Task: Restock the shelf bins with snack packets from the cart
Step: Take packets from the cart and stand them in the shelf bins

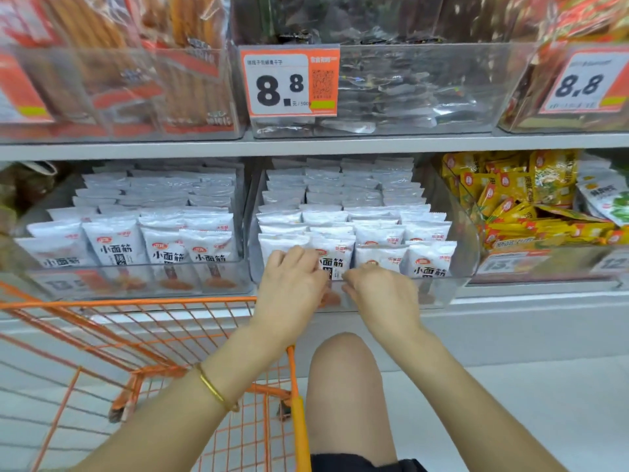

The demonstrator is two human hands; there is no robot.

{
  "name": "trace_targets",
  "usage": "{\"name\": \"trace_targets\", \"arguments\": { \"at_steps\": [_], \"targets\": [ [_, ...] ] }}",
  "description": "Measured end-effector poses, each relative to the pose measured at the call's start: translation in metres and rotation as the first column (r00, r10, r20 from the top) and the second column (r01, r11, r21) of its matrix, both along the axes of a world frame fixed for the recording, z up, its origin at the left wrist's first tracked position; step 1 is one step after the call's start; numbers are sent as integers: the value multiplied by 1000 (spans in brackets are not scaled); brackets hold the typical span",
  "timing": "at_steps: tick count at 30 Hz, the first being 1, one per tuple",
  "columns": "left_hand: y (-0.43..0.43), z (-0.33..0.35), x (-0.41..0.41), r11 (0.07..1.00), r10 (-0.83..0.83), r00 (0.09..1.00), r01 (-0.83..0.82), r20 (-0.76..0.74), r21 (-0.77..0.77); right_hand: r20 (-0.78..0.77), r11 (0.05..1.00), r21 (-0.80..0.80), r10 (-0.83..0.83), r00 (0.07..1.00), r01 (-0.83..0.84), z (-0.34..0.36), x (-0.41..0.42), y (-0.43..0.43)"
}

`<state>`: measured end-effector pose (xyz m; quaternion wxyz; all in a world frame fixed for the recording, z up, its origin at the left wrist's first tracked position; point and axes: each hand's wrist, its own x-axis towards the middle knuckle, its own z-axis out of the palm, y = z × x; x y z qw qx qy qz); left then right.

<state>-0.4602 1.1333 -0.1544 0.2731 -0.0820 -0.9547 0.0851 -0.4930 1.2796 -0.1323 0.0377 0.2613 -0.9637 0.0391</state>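
Orange wire cart [136,303] stands nearest, just below and to the left of the hands. Above it, the left hand [289,284] and right hand [381,294] meet at the front row of the middle bin [442,294]. Both have their fingers curled. As far as we can tell, the fingertips pinch one white packet [333,264] by its two side edges. That packet stands upright in the front row, behind the clear front wall.

Risks, in our judgement:
- The row is packed tight, so forcing the packet down may tip its neighbours over the low front wall, to land on the floor [510,403] or in the cart.
- A slick wrapper held only at its edges may slip.
- The bracelet [214,390] on the left wrist lies over the cart's corner and could catch the wire when the arm draws back.

Containers:
- The middle bin holds upright white packets in about four files, full to the back.
- The left bin [143,284] holds the same packets and is also close to full.
- The right bin [471,233] holds yellow packets [510,199], heaped rather than filed.
- On the upper shelf [340,144], the upper bin [425,107] carries a price tag [291,83] reading 8.8 and holds dark packets. Its neighbours are too blurred to itemise.
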Motion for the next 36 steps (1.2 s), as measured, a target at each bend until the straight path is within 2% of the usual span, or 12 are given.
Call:
{"name": "trace_targets", "arguments": {
  "at_steps": [5, 14, 20, 26, 31, 33, 36],
  "targets": [
    [2, 0, -5, 998, 49, 998, -47, 37, -44, -27, 998, -41, -46, 999, 45, -17, -7, -4],
    [-2, 21, -24, 993, 121, 993, -121, -5, 12, -119, 985, -160, -78, 990, 58, -17, -32, -14],
    [-6, 18, -29, 983, 180, 978, -182, 102, 12, -95, 984, -168, -71, 993, 55, -25, -39, -22],
    [-6, 19, -31, 977, 215, 970, -215, 111, -9, -118, 979, -194, -80, 990, 56, -28, -40, -23],
    [-5, 15, -31, 977, 210, 962, -210, 177, -17, -90, 977, -201, -93, 992, 74, -33, -41, -26],
    [-5, 11, -30, 979, 201, 967, -202, 159, -14, -91, 978, -193, -93, 992, 74, -36, -40, -26],
    [-18, 9, -17, 981, 182, 982, -184, 42, 58, -84, 979, -175, -118, 989, 102, -32, -40, -26]
  ]
}}
